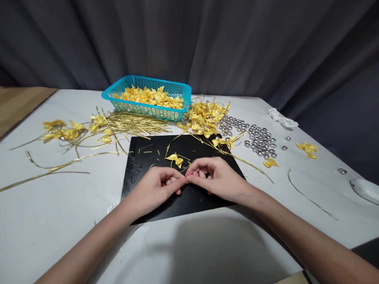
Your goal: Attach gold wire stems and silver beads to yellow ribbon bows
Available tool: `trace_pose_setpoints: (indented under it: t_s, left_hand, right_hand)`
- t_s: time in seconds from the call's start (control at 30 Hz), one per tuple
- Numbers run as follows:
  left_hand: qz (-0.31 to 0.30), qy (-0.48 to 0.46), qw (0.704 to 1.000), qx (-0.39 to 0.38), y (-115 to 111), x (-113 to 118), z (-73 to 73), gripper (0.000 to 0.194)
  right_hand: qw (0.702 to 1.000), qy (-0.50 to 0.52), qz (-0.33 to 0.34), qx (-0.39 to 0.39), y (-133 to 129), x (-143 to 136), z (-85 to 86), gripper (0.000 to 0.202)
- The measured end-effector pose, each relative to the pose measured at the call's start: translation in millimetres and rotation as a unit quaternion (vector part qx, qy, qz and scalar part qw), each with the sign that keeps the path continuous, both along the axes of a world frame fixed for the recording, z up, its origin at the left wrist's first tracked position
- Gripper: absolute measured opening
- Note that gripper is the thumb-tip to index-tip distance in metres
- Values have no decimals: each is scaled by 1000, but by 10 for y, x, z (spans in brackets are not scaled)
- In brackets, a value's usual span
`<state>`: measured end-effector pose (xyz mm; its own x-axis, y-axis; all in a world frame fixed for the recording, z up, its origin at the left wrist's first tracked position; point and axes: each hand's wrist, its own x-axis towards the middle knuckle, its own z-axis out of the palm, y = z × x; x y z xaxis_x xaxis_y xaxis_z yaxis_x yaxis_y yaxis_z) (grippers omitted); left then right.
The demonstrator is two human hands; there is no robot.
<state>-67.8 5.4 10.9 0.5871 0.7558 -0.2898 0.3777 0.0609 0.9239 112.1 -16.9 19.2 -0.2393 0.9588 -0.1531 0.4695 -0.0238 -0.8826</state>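
Over the black board (167, 211), my left hand (158, 186) and my right hand (215, 178) meet with thumbs and forefingers pinched together. A tiny bit of thin gold cord (186, 181) shows between the fingertips; most of it is hidden by the fingers. Just beyond them lies a yellow ribbon bow (176, 160), with gold cord curving around it. Whether this bow joins the pinched cord, I cannot tell. Short gold cord scraps are scattered on the board.
Behind the board stands a blue basket (146, 107) of yellow bows. A bundle of gold cords (136, 124) lies in front of it. To the right are piled bows with cords (205, 116), silver beads (260, 140), crumpled white paper (283, 119) and a white object (370, 191).
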Motion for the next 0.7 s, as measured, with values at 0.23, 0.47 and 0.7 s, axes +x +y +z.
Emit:
trace_pose_setpoints:
  t_s: [0.23, 0.47, 0.7]
  left_hand:
    - [9, -9, 1000, 0, 4, -6, -8, 30]
    - [6, -5, 1000, 6, 1, 6, 14, 31]
    - [32, -16, 999, -7, 10, 8, -2, 25]
  right_hand:
    - [998, -23, 7, 52, -1, 16, -9, 13]
    - [978, -83, 57, 185, -35, 19, 11, 12]
    - [973, -124, 58, 185, -49, -6, 39, 11]
